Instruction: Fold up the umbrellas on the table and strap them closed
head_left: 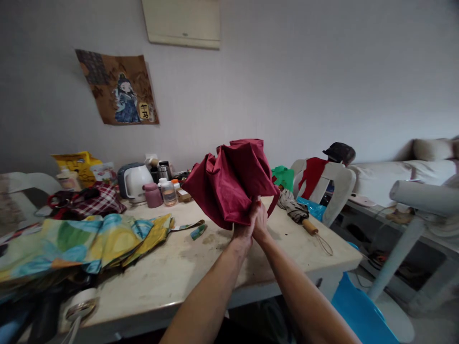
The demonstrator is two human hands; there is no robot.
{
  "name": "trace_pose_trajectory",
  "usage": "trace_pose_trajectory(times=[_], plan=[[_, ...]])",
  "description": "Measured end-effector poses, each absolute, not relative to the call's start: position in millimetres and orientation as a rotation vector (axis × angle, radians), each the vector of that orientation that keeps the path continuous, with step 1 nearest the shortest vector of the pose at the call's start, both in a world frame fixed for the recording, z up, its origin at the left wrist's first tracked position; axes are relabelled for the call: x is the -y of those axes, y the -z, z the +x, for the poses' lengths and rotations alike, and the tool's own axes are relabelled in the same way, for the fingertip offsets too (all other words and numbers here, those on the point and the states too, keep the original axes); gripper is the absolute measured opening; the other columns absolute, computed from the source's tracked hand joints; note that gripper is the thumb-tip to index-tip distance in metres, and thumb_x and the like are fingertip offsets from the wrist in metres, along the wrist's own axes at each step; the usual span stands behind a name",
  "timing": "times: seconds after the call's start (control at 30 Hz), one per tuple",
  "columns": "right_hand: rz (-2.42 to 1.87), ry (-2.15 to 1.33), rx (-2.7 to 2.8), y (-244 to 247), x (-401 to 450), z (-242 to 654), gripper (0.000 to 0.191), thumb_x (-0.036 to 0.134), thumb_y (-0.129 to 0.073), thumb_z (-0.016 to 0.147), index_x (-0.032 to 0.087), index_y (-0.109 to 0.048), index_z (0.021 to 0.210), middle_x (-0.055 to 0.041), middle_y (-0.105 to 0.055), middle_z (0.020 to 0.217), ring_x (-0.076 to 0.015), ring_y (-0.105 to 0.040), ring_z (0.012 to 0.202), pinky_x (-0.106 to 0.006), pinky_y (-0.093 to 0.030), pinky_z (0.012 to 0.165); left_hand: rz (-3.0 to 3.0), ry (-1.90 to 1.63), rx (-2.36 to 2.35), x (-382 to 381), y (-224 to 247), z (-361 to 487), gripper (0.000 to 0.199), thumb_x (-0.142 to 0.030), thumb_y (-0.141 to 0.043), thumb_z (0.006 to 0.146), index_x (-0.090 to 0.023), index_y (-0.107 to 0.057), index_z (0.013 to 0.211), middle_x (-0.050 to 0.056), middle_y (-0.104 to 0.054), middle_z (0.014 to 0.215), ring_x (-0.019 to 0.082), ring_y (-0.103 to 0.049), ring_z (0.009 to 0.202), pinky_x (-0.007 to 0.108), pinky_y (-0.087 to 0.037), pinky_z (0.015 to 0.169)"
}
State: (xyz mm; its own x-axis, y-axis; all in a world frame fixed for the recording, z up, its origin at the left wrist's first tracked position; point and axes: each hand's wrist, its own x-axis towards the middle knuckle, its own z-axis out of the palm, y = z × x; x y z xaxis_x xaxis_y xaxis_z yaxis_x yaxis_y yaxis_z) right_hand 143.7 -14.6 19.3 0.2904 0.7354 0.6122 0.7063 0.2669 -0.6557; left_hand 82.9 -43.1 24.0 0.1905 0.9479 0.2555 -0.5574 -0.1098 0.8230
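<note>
A dark red umbrella (233, 184) is held up over the table, its canopy loosely bunched and puffed out in folds. My left hand (245, 231) is closed at the lower side of it, with the fingers partly hidden by the cloth. Pressed close beside it, my right hand (261, 220) grips the same umbrella near the canopy's lower edge. The handle and shaft cannot be seen behind my hands. A loose strap of red cloth hangs to the right of them.
A patterned umbrella (103, 241) lies on the table (179, 272) at left. A grey folded umbrella (296, 208) with a wooden handle rests at right. A kettle (135, 181), pink cup (153, 195) and bottles (168, 193) stand at the back. White chairs flank the table.
</note>
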Motion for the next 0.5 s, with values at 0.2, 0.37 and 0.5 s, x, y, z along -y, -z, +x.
trace_pose_trajectory(times=[0.2, 0.37, 0.5], plan=[[-1.29, -0.165, 1.528, -10, 37, 123, 0.04, 0.017, -0.053, 0.072, 0.014, -0.05, 0.112, -0.0146, -0.06, 0.105, -0.0265, -0.059, 0.097, -0.039, -0.049, 0.089, 0.884, -1.325, -0.48, 24, -23, 57, 0.045, -0.036, -0.085, 0.06, -0.013, -0.073, 0.096, 0.009, -0.074, 0.104, 0.025, -0.061, 0.114, 0.035, -0.038, 0.109], [-1.435, -0.478, 1.775, -16, 64, 119, 0.072, 0.01, -0.058, 0.064, 0.005, -0.038, 0.133, -0.0211, -0.056, 0.118, -0.0296, -0.057, 0.108, -0.04, -0.05, 0.091, 0.813, -1.08, -0.61, 12, -12, 28, 0.035, -0.03, -0.09, 0.051, -0.011, -0.072, 0.075, 0.004, -0.071, 0.069, 0.019, -0.066, 0.072, 0.033, -0.053, 0.083], [-1.402, -0.369, 1.95, -22, 89, 134, 0.06, 0.016, -0.062, 0.071, 0.008, -0.048, 0.129, -0.0202, -0.055, 0.123, -0.03, -0.054, 0.113, -0.042, -0.047, 0.096, 0.783, -0.995, -0.668, 7, -8, 10, 0.02, -0.017, -0.083, 0.058, -0.011, -0.07, 0.072, 0.002, -0.068, 0.063, 0.013, -0.06, 0.056, 0.026, -0.051, 0.062]])
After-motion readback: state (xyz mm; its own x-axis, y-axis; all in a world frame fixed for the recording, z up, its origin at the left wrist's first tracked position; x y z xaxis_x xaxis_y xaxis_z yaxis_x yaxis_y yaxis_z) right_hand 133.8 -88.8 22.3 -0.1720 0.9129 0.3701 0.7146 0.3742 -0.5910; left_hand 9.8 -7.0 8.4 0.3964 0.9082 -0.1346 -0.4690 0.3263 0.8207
